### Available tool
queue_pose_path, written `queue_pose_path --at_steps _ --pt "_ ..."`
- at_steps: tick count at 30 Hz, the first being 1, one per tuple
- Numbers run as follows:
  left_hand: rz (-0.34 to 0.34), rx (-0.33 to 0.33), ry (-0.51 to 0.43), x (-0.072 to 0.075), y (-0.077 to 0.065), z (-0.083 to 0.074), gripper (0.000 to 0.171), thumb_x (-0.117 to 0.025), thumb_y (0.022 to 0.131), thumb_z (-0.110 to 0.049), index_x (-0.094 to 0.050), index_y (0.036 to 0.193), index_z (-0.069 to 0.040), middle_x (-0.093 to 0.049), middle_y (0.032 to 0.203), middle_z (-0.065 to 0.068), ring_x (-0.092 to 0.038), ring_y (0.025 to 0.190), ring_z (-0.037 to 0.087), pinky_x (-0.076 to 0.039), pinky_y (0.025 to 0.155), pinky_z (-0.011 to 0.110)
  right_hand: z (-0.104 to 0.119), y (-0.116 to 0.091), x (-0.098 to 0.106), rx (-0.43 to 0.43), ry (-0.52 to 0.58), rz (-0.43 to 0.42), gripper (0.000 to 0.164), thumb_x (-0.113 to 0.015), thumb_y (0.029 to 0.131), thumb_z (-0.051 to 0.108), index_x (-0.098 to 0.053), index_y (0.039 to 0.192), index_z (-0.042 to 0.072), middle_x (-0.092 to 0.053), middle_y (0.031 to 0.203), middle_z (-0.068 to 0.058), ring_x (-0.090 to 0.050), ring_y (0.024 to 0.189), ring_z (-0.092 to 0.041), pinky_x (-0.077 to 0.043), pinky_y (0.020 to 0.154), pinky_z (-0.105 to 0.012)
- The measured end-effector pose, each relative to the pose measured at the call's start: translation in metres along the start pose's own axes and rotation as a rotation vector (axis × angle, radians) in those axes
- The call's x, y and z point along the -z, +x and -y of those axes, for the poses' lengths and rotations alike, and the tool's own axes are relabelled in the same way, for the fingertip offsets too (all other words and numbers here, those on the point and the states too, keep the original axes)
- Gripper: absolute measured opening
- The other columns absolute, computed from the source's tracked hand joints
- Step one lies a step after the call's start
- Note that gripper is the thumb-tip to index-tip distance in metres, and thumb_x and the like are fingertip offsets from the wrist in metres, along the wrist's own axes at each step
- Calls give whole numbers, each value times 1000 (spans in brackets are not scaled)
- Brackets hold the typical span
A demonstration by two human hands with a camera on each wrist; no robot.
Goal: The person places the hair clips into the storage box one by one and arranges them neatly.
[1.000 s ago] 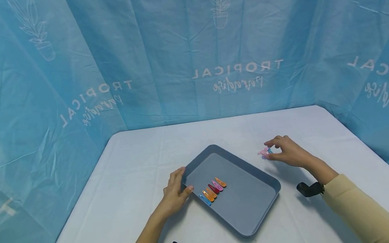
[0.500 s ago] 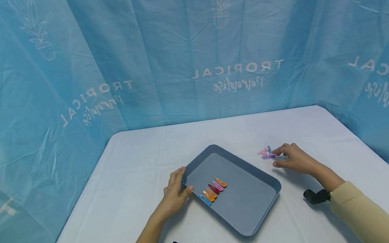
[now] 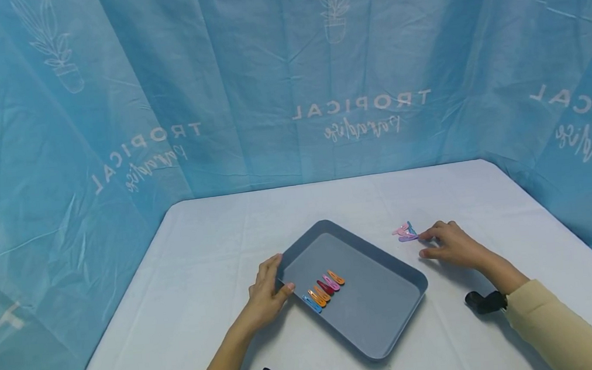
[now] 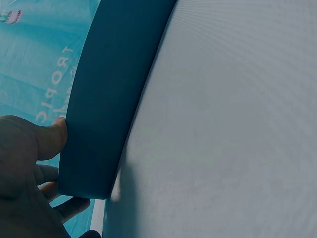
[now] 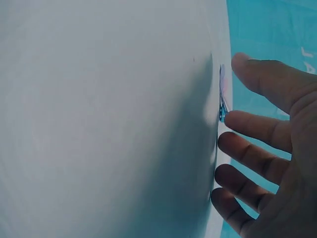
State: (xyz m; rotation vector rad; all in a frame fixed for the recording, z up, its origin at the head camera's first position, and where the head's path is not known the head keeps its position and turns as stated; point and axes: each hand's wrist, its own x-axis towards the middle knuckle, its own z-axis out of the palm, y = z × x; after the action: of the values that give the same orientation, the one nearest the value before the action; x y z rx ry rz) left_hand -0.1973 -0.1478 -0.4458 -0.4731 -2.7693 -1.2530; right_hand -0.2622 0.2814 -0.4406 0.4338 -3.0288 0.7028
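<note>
A grey tray [image 3: 386, 312] lies slanted on the table, a row of several snap hair clips [image 3: 325, 291] in blue, orange, red and pink along its left part. At the tray's left corner my left hand [image 3: 264, 296] holds the rim, its thumb on the edge; the left wrist view shows thumb and fingers around the corner. Beyond the tray, to the right, is a small heap of pink, blue and purple hair clips [image 3: 406, 232]. My right hand [image 3: 453, 246] is beside this heap, index fingertip at the purple clip, thumb apart, nothing gripped.
A white cloth covers the table [image 3: 226, 232]. Blue printed curtains [image 3: 267, 93] hang behind it and along both sides. Black straps with camera mounts [image 3: 486, 302] sit on both wrists.
My right hand has drawn back to the right from over the heap, its fingers now at the heap's right edge. The left hand and the tray stay where they were.
</note>
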Motion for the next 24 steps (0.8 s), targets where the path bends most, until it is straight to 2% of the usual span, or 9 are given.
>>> queue_pose_path --at_steps 18,24 --pt "6 13 -24 1 0 -1 66 -58 93 -18 -24 148 0 -23 151 20 -23 139 42 -16 98 65 1 17 -7 -16 -50 -15 51 -73 80 32 -63 119 0 -59 113 -20 -46 97 -30 -39 77 -39" --pt "18 15 -26 1 -1 -1 66 -57 94 -18 -23 148 0 -22 151 20 -22 139 42 -15 98 66 5 25 -9 -38 -51 -3 52 -73 79 32 -63 119 -1 -59 113 -19 -45 99 -31 -40 79 -43"
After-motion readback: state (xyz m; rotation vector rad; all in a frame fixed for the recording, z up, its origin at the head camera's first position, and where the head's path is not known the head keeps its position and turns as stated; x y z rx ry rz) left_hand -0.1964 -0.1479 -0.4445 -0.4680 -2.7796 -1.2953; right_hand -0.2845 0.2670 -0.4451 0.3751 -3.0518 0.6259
